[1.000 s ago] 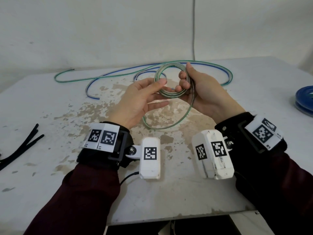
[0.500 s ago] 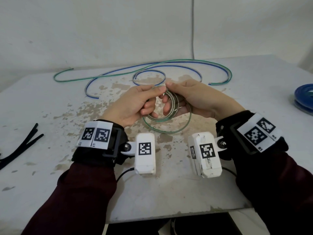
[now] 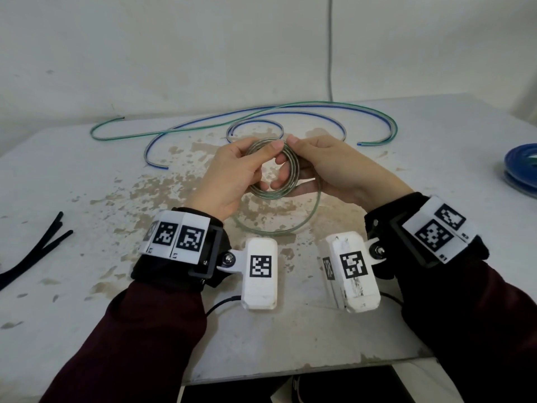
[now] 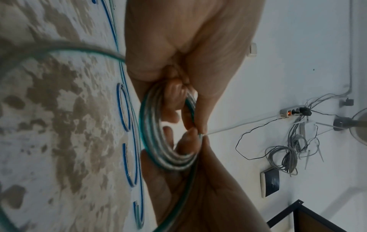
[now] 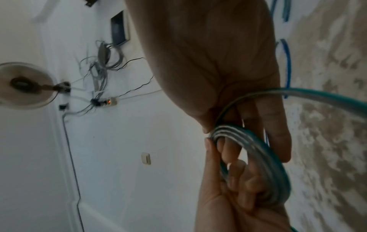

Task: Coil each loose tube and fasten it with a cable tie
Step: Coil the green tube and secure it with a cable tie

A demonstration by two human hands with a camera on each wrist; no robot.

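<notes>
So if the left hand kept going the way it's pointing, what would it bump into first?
Probably the right hand. The left hand points across at it, both holding the green coil, thumb tips nearly touching. Depth there is hard to judge.

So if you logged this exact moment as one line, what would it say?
step: coiling | left hand: pinches green tube coil | right hand: pinches coil | cable ties: untouched

Stained white table (image 3: 87, 286): loose tubes (image 3: 261, 112), black ties (image 3: 35, 251), seemingly blue coil (image 3: 520, 158).
</notes>
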